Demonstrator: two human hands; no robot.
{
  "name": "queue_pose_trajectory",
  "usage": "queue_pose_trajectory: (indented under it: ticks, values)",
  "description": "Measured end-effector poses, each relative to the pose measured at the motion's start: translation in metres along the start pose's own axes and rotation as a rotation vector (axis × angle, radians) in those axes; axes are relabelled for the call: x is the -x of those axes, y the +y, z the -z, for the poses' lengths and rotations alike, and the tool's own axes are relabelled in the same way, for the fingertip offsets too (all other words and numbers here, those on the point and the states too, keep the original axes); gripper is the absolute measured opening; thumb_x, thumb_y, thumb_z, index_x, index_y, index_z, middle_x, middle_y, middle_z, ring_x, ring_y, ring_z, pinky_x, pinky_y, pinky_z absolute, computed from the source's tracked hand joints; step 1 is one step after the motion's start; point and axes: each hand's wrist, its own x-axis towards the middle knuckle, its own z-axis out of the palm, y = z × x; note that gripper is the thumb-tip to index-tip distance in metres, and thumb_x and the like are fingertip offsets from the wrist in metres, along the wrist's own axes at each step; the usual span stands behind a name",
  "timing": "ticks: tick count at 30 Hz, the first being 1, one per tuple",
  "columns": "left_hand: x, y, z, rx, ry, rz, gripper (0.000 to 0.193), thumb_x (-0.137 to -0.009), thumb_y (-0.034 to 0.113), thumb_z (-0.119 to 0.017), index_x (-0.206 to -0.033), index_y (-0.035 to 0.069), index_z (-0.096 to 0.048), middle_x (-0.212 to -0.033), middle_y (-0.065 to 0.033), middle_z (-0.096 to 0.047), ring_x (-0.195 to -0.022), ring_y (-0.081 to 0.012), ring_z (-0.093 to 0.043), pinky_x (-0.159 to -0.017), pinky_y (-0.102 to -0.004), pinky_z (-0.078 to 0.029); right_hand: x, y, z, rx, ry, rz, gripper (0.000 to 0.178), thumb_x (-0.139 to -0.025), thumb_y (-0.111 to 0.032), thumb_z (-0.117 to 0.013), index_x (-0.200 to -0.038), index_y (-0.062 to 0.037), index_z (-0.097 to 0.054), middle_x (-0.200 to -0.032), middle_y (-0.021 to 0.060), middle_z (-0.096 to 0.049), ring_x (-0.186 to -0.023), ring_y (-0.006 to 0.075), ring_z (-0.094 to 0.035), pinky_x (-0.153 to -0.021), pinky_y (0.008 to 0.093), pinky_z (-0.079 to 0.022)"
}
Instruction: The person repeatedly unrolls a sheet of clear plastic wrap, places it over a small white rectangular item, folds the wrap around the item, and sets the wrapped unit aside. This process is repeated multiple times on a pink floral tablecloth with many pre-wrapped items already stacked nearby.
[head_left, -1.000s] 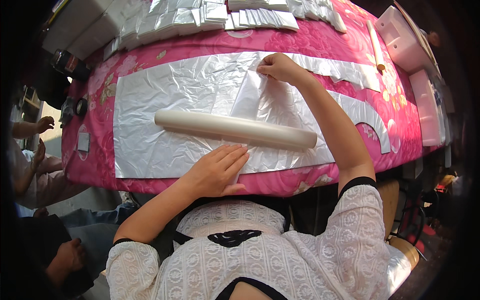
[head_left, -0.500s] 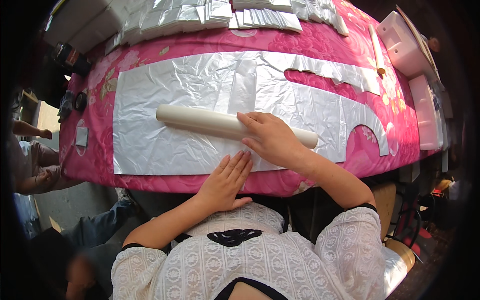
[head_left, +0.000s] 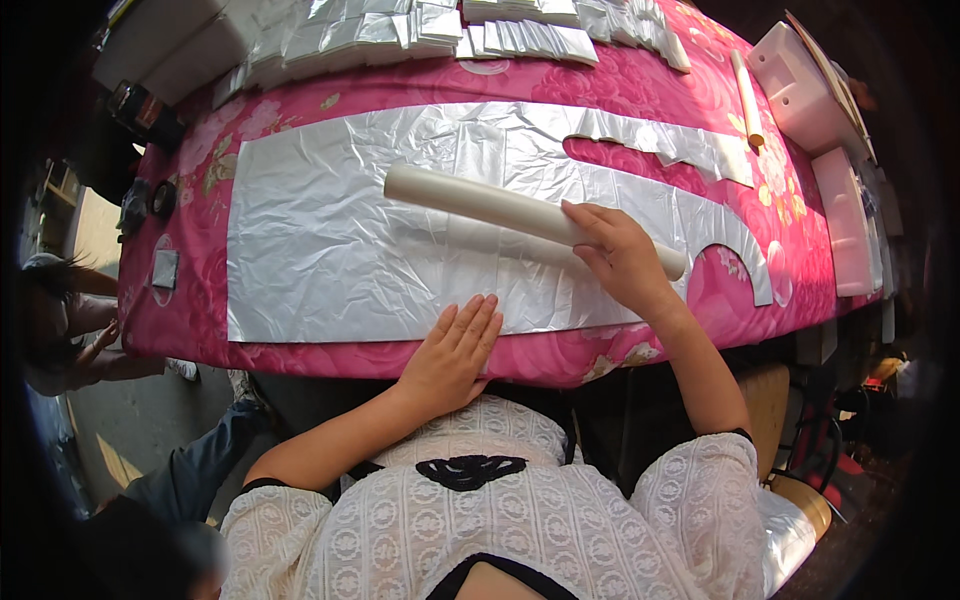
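Note:
A thin, crinkled, silvery-white plastic sheet (head_left: 330, 240) lies flat across the pink flowered cloth, with curved cut-outs and strips at its right end. My right hand (head_left: 625, 255) grips a long white tube (head_left: 480, 205) near its right end. The tube slants down to the right and appears raised over the sheet, with a shadow beneath it. My left hand (head_left: 455, 350) lies flat with fingers stretched out, its fingertips on the sheet's near edge.
Stacks of folded silvery packets (head_left: 370, 35) line the table's far side. A second thin roll (head_left: 747, 100) lies at the far right beside white foam boxes (head_left: 790, 75). At the left are a dark jar (head_left: 145, 112), a black tape roll (head_left: 162, 198) and a small folded packet (head_left: 166, 268). Other people (head_left: 75, 320) are at the left.
My right hand has moved right with the tube, lifting it off the sheet and tilting it. My left hand has stayed nearly in place. A person at the left has shifted.

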Motion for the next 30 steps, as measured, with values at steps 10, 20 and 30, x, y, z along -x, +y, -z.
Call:
queue_pose_trajectory:
  ticks: [10, 20, 30]
  values:
    - [0.008, 0.021, -0.023, -0.154, 0.083, 0.111, 0.055, -0.081, 0.020, -0.049, -0.131, -0.002, -0.038, -0.141, -0.0188, -0.031, -0.133, -0.0301, -0.028, -0.107, -0.0448, -0.020, -0.057, -0.009, -0.066, 0.215, -0.002, 0.274, 0.052, -0.071, -0.005, -0.064, -0.121, -0.0170, -0.055, -0.115, 0.0050, -0.056, -0.104, 0.0244, -0.052, -0.096, 0.0388, -0.036]
    - [0.025, -0.001, 0.001, 0.032, 0.150, -0.111, 0.051, -0.078, 0.011, -0.050, -0.127, 0.000, -0.043, -0.137, -0.0179, -0.038, -0.129, -0.0299, -0.033, -0.106, -0.0448, -0.024, -0.135, 0.027, -0.072, 0.367, 0.302, 0.231, 0.042, -0.076, -0.003, -0.056, -0.117, -0.0110, -0.057, -0.116, 0.0064, -0.057, -0.108, 0.0270, -0.050, -0.099, 0.0399, -0.035]
    - [0.038, -0.029, 0.016, 0.242, 0.232, -0.285, 0.027, -0.076, 0.008, -0.055, -0.102, 0.000, -0.060, -0.115, -0.0121, -0.056, -0.106, -0.0237, -0.055, -0.095, -0.0387, -0.044, 0.000, -0.045, -0.065, -0.073, -0.310, 0.415, 0.043, -0.067, 0.003, -0.055, -0.110, -0.0005, -0.056, -0.114, 0.0129, -0.055, -0.107, 0.0290, -0.050, -0.091, 0.0353, -0.043]
